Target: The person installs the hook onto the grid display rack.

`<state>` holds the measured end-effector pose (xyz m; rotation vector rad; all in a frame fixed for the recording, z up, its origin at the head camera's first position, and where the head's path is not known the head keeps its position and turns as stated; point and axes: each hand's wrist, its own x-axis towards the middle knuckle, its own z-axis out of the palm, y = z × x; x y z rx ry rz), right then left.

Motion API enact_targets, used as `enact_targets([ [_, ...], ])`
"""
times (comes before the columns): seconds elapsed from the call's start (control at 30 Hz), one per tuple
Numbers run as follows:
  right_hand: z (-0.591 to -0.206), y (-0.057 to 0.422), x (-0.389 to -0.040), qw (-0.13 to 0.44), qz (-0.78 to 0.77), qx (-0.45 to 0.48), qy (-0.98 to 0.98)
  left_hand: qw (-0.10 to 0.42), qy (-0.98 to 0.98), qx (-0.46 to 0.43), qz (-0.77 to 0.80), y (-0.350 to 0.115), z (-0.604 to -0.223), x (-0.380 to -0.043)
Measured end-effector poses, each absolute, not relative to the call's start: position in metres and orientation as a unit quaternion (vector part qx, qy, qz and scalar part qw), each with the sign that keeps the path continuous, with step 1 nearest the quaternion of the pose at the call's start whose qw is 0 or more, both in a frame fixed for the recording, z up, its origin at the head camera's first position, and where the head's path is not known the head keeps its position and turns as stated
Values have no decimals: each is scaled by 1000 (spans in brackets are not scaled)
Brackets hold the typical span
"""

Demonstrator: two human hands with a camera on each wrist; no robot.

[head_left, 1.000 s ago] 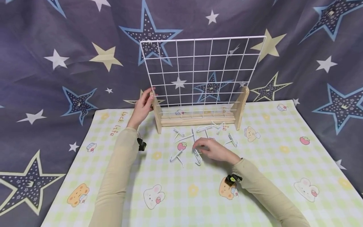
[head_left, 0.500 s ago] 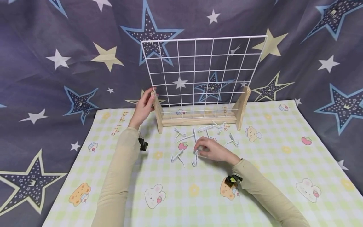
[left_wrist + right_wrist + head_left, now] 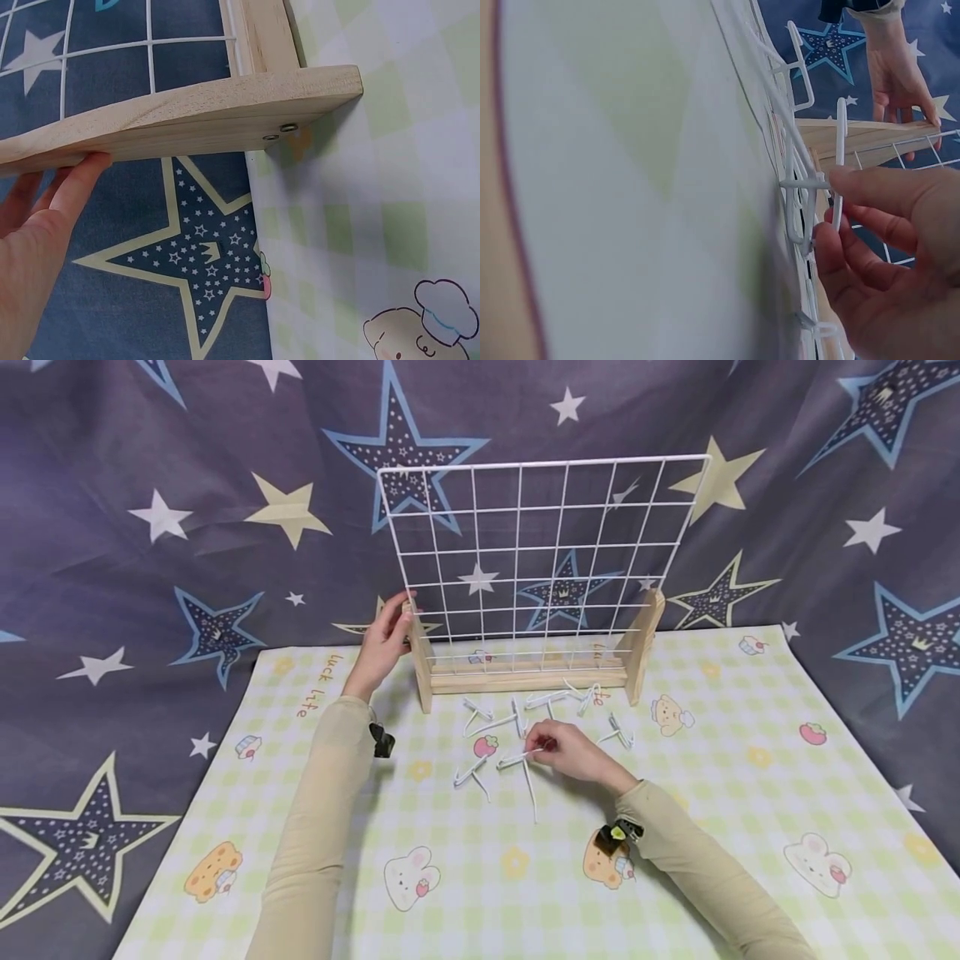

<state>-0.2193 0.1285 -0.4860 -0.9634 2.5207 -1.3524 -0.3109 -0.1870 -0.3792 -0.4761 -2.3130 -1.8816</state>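
Note:
A white wire grid [image 3: 543,463] stands upright in a wooden base, between a left side post [image 3: 422,664] and a right one [image 3: 642,647]. My left hand [image 3: 381,647] holds the top of the left post; in the left wrist view its fingertips [image 3: 94,163] lie against the post's outer face. In front of the rack, my right hand [image 3: 576,755] pinches a white wire hook [image 3: 840,139] between thumb and fingers. That hook's long prong points toward the front of the table in the head view. Another hook [image 3: 472,770] lies just left of it.
Several more white hooks lie between the right hand and the rack, one [image 3: 617,731] farther right. A checked cloth [image 3: 450,877] with cartoon prints covers the table. Behind the rack hangs a dark star-patterned curtain [image 3: 225,435].
The hook at my right hand has turned, its long prong now swung toward the front. The right hand has shifted slightly right. My left hand stays on the post.

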Motion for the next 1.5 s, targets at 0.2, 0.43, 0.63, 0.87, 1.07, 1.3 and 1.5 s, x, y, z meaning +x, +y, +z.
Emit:
enact_targets([
  [0.2, -488, 129, -219, 61, -472, -301, 826, 62, -770, -153, -616, -186, -379, -311],
  [0.43, -493, 130, -223, 76, -495, -270, 822, 64, -772, -147, -615, -186, -379, -310],
  [0.63, -494, 131, -225, 90, -499, -269, 819, 66, -772, -146, -616, -186, -379, -310],
  [0.87, -493, 129, -225, 104, -500, -264, 818, 66, -773, -145, -614, -186, -379, -310],
  [1.07, -473, 125, -217, 121, -520, -266, 803, 65, -774, -139, -614, -186, -380, -310],
  [1.3, -455, 122, -208, 117, -541, -264, 790, 66, -767, -148, -621, -185, -383, -311],
  [1.5, -457, 119, -213, 114, -566, -263, 773, 68, -776, -145, -610, -186, -380, -310],
])
